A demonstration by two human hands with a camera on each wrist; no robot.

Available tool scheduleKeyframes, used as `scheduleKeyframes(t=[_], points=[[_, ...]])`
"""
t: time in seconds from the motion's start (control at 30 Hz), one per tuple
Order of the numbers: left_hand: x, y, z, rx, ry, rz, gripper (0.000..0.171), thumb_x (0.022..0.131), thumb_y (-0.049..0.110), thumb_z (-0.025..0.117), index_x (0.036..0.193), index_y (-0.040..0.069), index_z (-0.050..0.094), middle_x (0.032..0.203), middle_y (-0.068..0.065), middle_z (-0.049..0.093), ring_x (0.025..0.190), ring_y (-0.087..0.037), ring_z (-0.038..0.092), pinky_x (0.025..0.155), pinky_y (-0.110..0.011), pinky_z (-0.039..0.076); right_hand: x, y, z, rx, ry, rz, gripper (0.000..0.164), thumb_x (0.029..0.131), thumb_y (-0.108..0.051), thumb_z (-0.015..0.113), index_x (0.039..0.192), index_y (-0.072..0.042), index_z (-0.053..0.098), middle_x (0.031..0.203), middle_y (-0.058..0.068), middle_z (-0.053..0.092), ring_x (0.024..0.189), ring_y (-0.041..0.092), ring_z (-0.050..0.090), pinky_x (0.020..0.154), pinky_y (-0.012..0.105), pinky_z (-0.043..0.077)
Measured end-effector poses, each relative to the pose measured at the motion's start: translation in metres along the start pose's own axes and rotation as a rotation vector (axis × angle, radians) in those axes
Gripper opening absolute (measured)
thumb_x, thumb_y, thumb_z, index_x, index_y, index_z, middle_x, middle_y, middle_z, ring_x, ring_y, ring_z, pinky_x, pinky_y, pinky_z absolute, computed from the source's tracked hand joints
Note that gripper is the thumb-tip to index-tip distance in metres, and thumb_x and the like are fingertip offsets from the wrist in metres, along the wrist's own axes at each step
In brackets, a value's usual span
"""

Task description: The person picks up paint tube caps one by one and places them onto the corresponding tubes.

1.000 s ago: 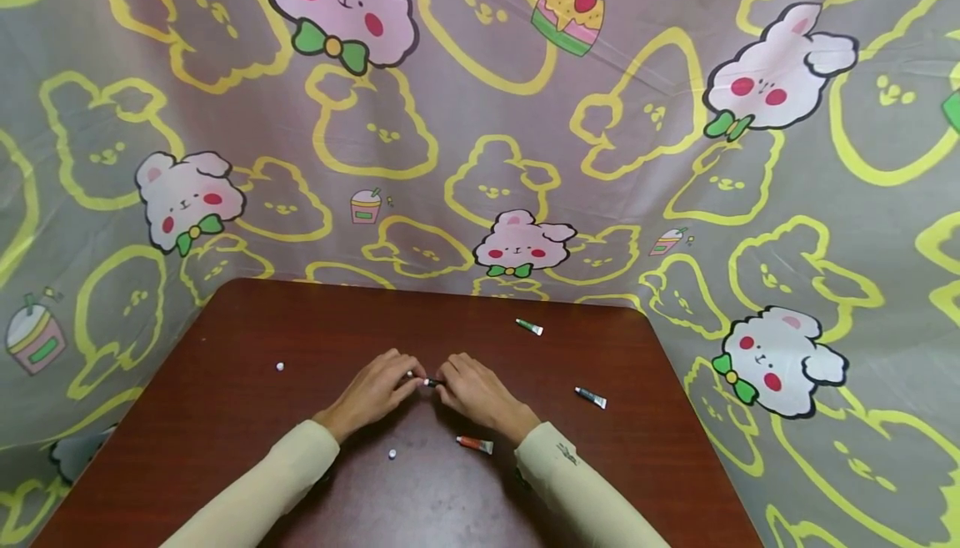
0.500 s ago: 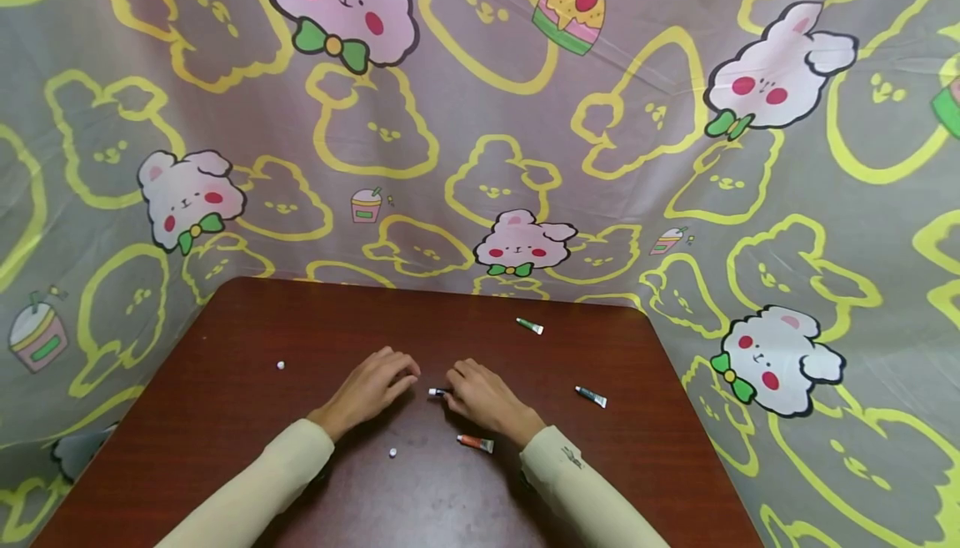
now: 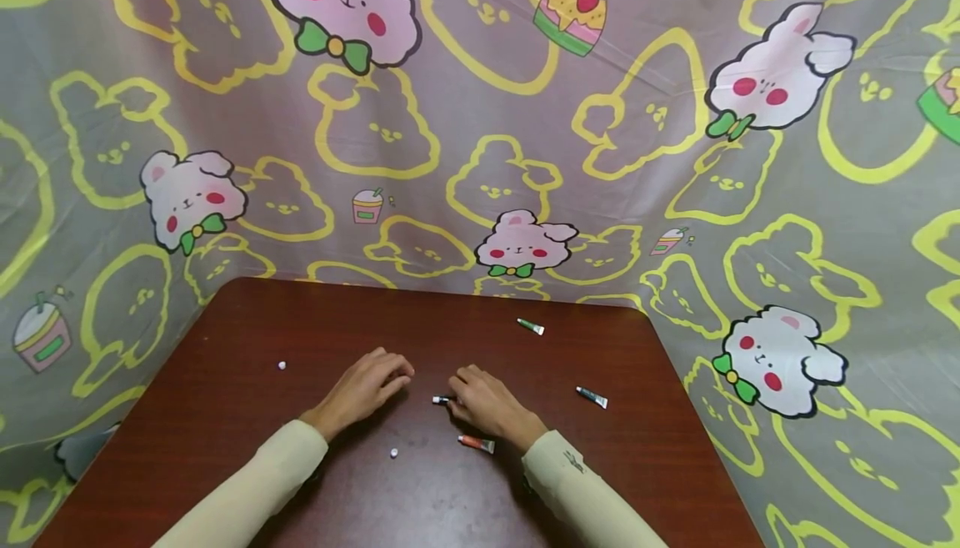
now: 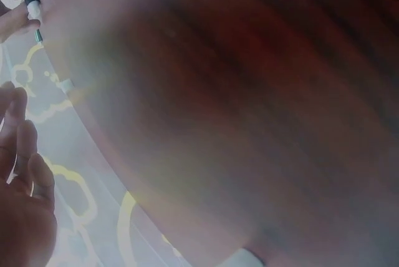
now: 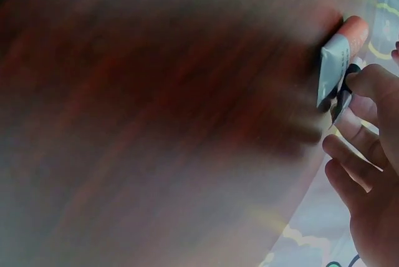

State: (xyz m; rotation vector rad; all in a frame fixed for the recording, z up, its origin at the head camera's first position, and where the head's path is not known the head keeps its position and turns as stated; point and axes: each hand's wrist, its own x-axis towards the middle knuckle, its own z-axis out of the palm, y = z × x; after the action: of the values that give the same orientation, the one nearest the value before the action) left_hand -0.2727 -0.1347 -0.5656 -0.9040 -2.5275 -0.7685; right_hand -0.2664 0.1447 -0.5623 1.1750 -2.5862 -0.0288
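Fingers [image 5: 349, 162] of R hand [image 3: 487, 402] pinch blk tube [image 5: 344, 97], L hand [image 3: 362, 389] nr it.

The left hand [image 3: 363, 390] has drawn away from the dark tube [image 3: 445, 400] (slightly leftward).

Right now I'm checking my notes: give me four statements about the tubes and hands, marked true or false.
1. The right hand holds the black tube. True.
2. The left hand grips the orange tube. False: it holds nothing; that tube lies on the table.
3. The green tube lies farther back on the table than the orange tube. True.
4. The dark blue tube lies between the hands. False: it lies to the right of both.
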Motion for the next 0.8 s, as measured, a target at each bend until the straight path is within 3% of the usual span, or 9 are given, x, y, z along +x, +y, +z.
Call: scheduleKeyframes(t=[0.4,0.8], points=[[-0.003,-0.007,-0.006,-0.007,-0.016,-0.03,0.014,0.095,0.017,0.086,0.106,0.018,0.077,0.1,0.009,0.076,0.086,-0.008,0.056,0.077,-0.031,0.051,-0.005,0.0,-0.001,0.002,-0.002,0.025,0.02,0.099,-0.032,0.079,0.1,-0.016,0.068,0.099,-0.003,0.063,0.09,0.016,0.061,0.078,0.03,0.054],[-0.011,-0.02,-0.012,0.016,0.028,-0.032,0.015,0.094,0.015,0.087,0.103,0.018,0.075,0.096,0.008,0.075,0.084,-0.009,0.057,0.075,-0.033,0.051,-0.012,0.0,-0.002,0.058,0.014,0.048,0.021,0.102,-0.036,0.077,0.104,-0.017,0.07,0.1,-0.003,0.063,0.091,0.015,0.06,0.079,0.03,0.055]])
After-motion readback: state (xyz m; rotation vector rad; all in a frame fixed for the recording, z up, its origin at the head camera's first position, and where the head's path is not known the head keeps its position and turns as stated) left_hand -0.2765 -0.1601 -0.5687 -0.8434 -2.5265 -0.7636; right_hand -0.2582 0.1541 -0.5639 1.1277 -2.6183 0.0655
